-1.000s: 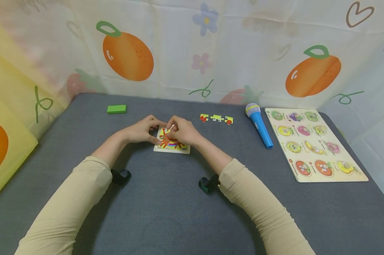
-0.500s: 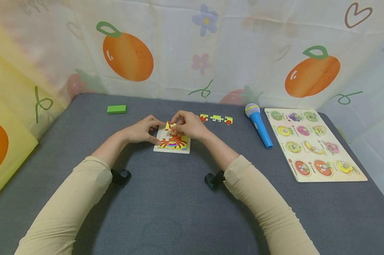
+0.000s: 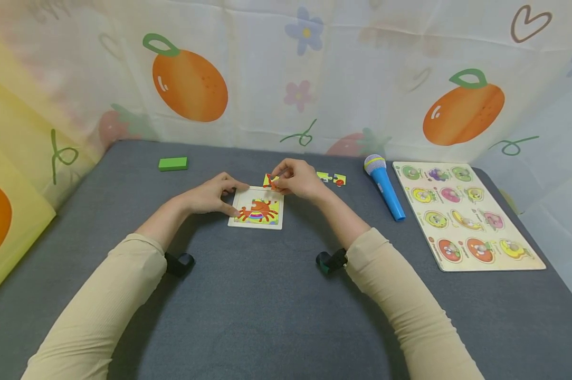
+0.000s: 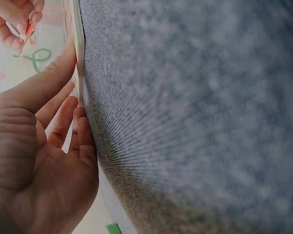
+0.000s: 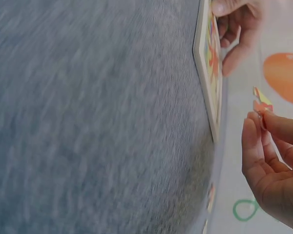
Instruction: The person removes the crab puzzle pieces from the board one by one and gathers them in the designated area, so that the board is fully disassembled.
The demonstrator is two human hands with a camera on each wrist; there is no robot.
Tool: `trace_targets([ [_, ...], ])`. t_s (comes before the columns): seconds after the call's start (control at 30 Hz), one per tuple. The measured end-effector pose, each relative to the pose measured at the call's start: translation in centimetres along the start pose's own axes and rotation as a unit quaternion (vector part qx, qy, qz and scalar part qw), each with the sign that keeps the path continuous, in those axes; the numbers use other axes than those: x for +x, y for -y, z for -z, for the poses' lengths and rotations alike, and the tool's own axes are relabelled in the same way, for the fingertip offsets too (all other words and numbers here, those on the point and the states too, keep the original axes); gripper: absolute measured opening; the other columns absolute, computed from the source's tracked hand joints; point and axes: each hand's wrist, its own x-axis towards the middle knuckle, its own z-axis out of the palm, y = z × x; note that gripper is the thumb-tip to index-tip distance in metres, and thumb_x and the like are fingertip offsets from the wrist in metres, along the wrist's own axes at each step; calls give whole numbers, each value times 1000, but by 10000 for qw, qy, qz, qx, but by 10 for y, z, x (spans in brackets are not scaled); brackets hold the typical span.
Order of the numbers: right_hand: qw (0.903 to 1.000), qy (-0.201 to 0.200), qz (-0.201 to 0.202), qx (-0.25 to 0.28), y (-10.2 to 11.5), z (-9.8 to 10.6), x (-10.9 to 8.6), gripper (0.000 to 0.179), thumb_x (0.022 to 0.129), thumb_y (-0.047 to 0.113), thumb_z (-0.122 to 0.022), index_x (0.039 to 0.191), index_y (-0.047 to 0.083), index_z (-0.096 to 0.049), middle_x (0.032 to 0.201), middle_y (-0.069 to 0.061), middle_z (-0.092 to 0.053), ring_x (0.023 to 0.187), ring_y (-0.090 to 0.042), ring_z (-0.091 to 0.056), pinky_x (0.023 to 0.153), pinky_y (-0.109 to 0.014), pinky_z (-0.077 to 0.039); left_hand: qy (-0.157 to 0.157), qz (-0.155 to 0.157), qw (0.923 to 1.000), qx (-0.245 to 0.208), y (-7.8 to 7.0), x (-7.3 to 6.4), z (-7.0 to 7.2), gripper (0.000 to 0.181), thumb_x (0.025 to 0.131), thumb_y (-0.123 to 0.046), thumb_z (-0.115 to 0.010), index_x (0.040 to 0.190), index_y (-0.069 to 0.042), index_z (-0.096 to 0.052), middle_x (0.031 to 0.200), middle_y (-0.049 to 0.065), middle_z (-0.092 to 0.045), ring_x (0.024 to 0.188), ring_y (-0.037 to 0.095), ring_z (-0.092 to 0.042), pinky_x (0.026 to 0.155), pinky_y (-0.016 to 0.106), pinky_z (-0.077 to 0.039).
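Note:
My left hand (image 3: 212, 195) holds the left side of a small wooden puzzle board (image 3: 255, 227), thumb on its near left part and a finger at the far left corner. The board lies flat, with red crab pieces across its near half and bare pale wood at its far left. Between thumb and fingers, my right hand (image 3: 297, 179) pinches a red-and-yellow jigsaw piece (image 3: 268, 181) just beyond the board's far edge. In the right wrist view this piece (image 5: 262, 100) is raised off the table. The fingertips cover part of it.
Right of my right hand lie loose jigsaw pieces (image 3: 340, 180); the hand hides some of that row. Farther right are a blue toy microphone (image 3: 385, 187) and a large fruit puzzle board (image 3: 428, 253). A green block (image 3: 173, 164) lies at the back left, before a printed curtain (image 3: 257, 68).
My right hand has lifted the jigsaw piece off the board and carried it right and away, baring pale wood. The left hand has stayed at the board's left side.

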Motion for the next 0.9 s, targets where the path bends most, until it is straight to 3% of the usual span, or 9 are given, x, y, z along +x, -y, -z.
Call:
trace_targets([
  [0.43, 9993, -274, -205, -125, -13, 22, -1, 23, 93, 5, -65, 115, -1, -64, 91, -7, -59, 94, -31, -72, 85, -38, -61, 14, -12, 10000, -73, -1, -1, 0, 70, 87, -14, -75, 149, -7, -44, 131, 18, -36, 132, 39, -35, 113, 57, -33],
  [0.73, 9989, -424, -206, 27, -25, 35, -4, 26, 90, 0, -66, 116, -4, -65, 85, -3, -56, 71, -8, -64, 82, -35, -61, 8, -58, 9999, -104, 0, -1, -1, 70, 87, -12, -75, 149, -6, -44, 131, 18, -36, 130, 38, -35, 113, 56, -32],
  [0.9, 9979, -489, -433, 30, -30, 38, -6, 28, 87, -2, -67, 116, -5, -66, 81, -1, -58, 67, -4, -62, 78, -29, -61, 5, -41, 9999, -111, 0, -1, -1, 70, 87, -12, -75, 149, -6, -44, 130, 18, -36, 131, 38, -35, 114, 56, -32],
])
